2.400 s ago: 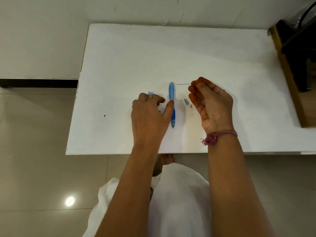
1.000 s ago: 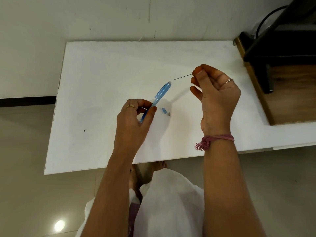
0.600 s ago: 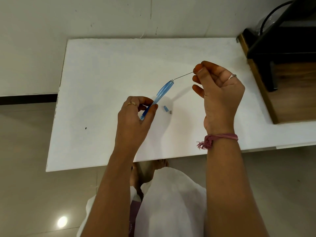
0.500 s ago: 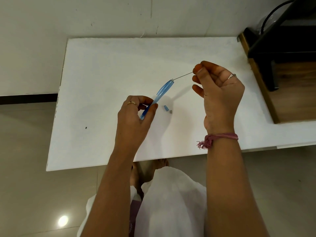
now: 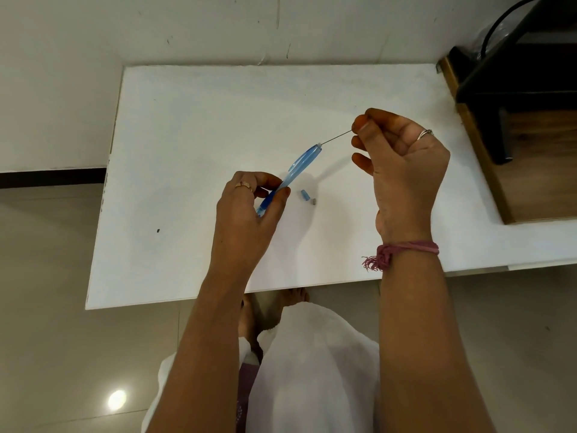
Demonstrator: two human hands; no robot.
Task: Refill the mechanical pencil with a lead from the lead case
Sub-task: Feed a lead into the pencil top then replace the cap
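My left hand (image 5: pixel 246 217) grips the lower end of a translucent blue mechanical pencil (image 5: pixel 296 167), which is raised above the white table (image 5: pixel 187 135) and tilts up to the right. My right hand (image 5: pixel 402 164) pinches a thin dark lead (image 5: pixel 337 139) between thumb and forefinger. The lead's free end meets the white open top of the pencil. A small blue cap (image 5: pixel 303 194) and a tiny grey piece (image 5: pixel 314 201) lie on the table just below the pencil. The lead case is not visible.
A wooden box with a dark stand (image 5: pixel 515 120) sits at the table's right end. The wall runs along the table's far edge. The person's white clothing and feet show below the table's near edge.
The pencil lay on the table 2.4 s ago; my left hand has lifted and tilted it. My right hand has brought the lead's tip to the pencil's open top.
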